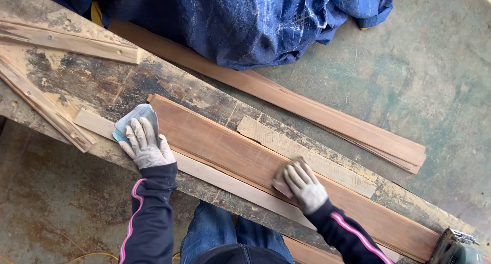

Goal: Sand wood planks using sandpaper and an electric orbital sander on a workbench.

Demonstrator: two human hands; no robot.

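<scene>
A long reddish-brown plank lies on a worn workbench. My gloved left hand presses flat on a grey-blue sheet of sandpaper at the plank's left end. My gloved right hand grips a small brownish sanding piece against the middle of the plank. A pale thin strip lies along the plank's near edge, and a short pale board along its far edge.
A blue tarpaulin covers something at the top. More long planks lie on the concrete floor beyond the bench. Wooden battens sit at the bench's left end. A green power tool rests at the lower right.
</scene>
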